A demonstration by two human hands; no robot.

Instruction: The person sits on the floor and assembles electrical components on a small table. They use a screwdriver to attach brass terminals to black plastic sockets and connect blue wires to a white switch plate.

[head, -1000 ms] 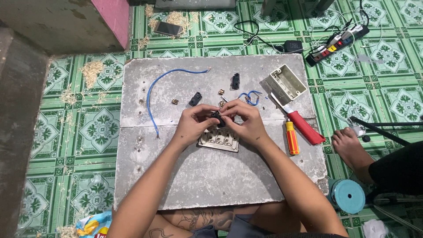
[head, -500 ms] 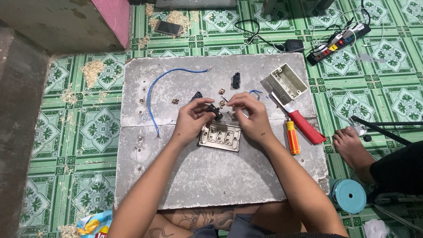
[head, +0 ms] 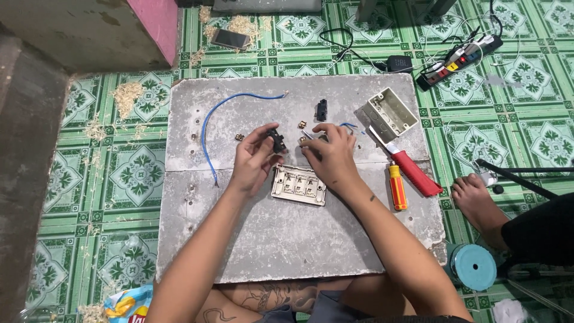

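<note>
Assembly seemingly midway: left hand (head: 254, 160) pinching black switch module (head: 277, 140); right hand (head: 332, 157) fingertips closed on something unclear; faceplate (head: 298, 185) at six o'clock, empty.

Over a grey slab (head: 287, 251), the left hand (head: 254, 158) pinches a small black switch module (head: 277, 140) beside the right hand (head: 330, 155).

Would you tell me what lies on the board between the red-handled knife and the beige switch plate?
In the head view, a small orange-handled screwdriver lies between the red-handled knife and the beige switch plate, close beside the knife.
</note>
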